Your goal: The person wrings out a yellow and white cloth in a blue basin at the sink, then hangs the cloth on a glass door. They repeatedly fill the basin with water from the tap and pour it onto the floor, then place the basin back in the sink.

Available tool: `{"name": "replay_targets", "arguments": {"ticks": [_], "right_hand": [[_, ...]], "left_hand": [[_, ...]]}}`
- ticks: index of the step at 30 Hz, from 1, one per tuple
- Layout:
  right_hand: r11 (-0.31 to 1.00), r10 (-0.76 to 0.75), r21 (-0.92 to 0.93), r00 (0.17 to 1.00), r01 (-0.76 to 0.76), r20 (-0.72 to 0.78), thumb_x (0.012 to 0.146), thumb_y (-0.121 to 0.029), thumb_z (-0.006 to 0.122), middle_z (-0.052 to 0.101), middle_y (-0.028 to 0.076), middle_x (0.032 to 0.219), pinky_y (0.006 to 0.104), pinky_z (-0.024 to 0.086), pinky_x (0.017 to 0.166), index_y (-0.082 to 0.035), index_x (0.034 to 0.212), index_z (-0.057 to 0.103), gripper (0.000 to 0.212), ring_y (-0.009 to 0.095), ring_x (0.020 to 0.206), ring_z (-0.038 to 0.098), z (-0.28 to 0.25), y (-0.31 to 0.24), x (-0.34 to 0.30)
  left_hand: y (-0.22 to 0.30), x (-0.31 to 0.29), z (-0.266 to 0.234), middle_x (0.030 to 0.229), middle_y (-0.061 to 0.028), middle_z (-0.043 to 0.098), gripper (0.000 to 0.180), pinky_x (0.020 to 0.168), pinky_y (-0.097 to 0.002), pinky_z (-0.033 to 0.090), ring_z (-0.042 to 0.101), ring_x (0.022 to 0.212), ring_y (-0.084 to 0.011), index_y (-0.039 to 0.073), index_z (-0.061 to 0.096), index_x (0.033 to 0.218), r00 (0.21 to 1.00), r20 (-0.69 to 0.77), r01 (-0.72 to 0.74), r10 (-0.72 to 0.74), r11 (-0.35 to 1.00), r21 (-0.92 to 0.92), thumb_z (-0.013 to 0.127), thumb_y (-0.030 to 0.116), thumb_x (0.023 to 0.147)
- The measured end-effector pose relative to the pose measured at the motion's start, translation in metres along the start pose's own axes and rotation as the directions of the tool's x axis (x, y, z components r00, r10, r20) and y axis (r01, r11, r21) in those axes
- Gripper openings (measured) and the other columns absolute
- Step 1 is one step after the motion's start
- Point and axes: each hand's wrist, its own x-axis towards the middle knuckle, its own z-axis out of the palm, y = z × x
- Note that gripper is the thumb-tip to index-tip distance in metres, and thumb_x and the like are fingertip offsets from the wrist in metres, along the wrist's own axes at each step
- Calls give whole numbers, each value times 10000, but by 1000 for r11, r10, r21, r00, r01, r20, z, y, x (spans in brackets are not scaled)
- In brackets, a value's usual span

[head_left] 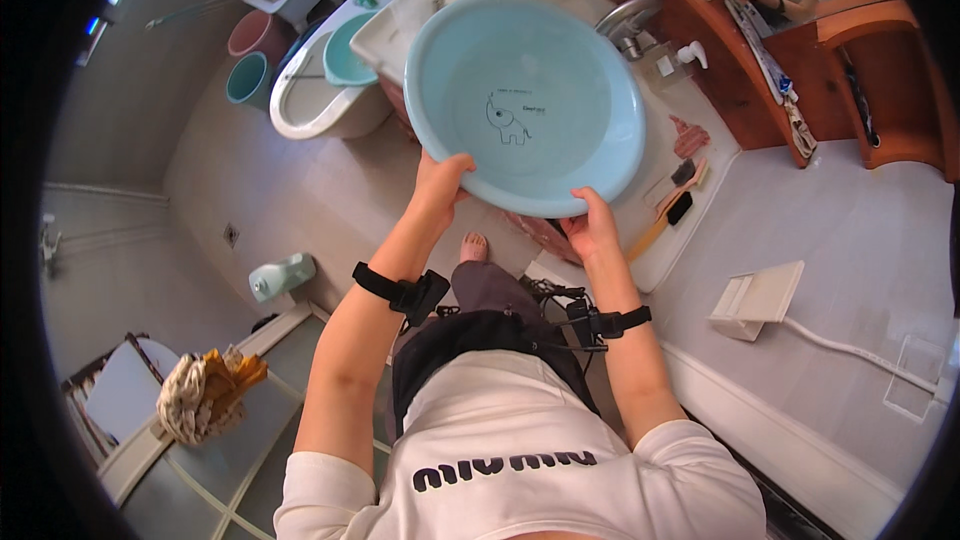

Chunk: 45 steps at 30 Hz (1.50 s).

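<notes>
Basin: near rim clamped in left hand and right hand, thumbs on top. Other fingers mostly hidden beneath basin, spread unclear.

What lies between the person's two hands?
The near rim of the light-blue basin spans from the left hand to the right hand in the head view.

The person wears a white short-sleeved T-shirt with dark, rounded lettering across it. A black strap with a black mount surrounds the left forearm; a similar black band surrounds the right forearm. Thin dark cables show near the dark greyish-purple trousers.
</notes>
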Motion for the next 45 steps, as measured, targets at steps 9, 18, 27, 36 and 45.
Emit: {"name": "replay_targets", "arguments": {"ticks": [9, 18, 27, 36, 45], "right_hand": [[980, 46, -197, 990, -18, 136, 770, -130, 638, 547, 52, 1037, 291, 525, 665, -92, 1109, 477, 377, 175, 876, 573, -8, 73, -77], [942, 222, -308, 937, -135, 268, 776, -76, 655, 556, 54, 1068, 306, 524, 699, -70, 1137, 465, 408, 194, 932, 577, 0, 167, -120], [863, 232, -503, 918, -40, 323, 728, -1, 603, 547, 121, 1066, 386, 482, 828, 53, 1150, 460, 448, 257, 972, 560, -35, 238, -81], [649, 347, -761, 892, -4, 292, 691, -16, 595, 529, 126, 1102, 370, 442, 883, 54, 1207, 427, 547, 257, 1002, 533, -89, 266, 29], [373, 410, -927, 889, 41, 204, 681, -78, 579, 559, 99, 968, 354, 482, 680, 36, 1139, 477, 482, 226, 823, 566, -149, 290, 170]], "left_hand": [[-21, -103, -92, 1035, -86, 520, 582, 652, -327, 457, 536, 880, -198, 71, 376, 1208, 990, -133, -45, 44, 999, -2, 569, 72, 659], [-61, -206, -196, 1073, -104, 502, 669, 686, -368, 461, 536, 916, -222, 76, 317, 1253, 952, -251, -198, 174, 977, -74, 602, 87, 648], [-177, -256, -247, 1104, -130, 508, 617, 747, -353, 495, 554, 956, -221, 19, 343, 1252, 917, -399, -75, 7, 985, -156, 663, 168, 745], [-277, -319, -310, 1272, -119, 492, 583, 879, -343, 464, 523, 1130, -217, 30, 346, 1323, 610, -738, -29, -288, 923, -384, 591, 310, 874], [-365, -394, -309, 1143, -117, 589, 298, 853, -327, 494, 589, 1033, -211, 44, 513, 1170, 340, -852, -228, -398, 844, -485, 525, 196, 914]]}}
